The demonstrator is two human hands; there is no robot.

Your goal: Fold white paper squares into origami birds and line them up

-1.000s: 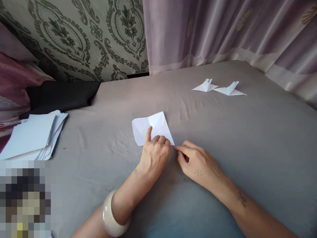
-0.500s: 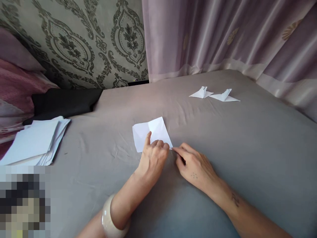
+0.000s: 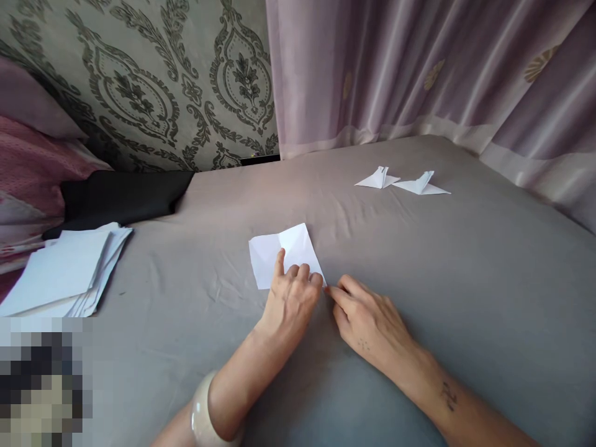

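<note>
A small sheet of white paper with crease lines lies flat on the grey bedsheet. My left hand rests over its lower right part, one finger stretched onto the middle of the sheet. The other fingers curl toward the paper's right corner, and their tips are hidden. Right beside them, my right hand is closed at that corner, its index fingertip touching the paper's edge. A pale bangle circles my left wrist.
Two folded white paper figures stand farther back on the right. At the left lies a stack of white paper, with a black cloth-like item behind it. Purple curtains and a patterned wall border the bed. A pixelated patch covers the lower left corner.
My right hand has shifted slightly down along the paper's corner. My left hand stays nearly in place on the sheet. The whole view has tilted a little.
</note>
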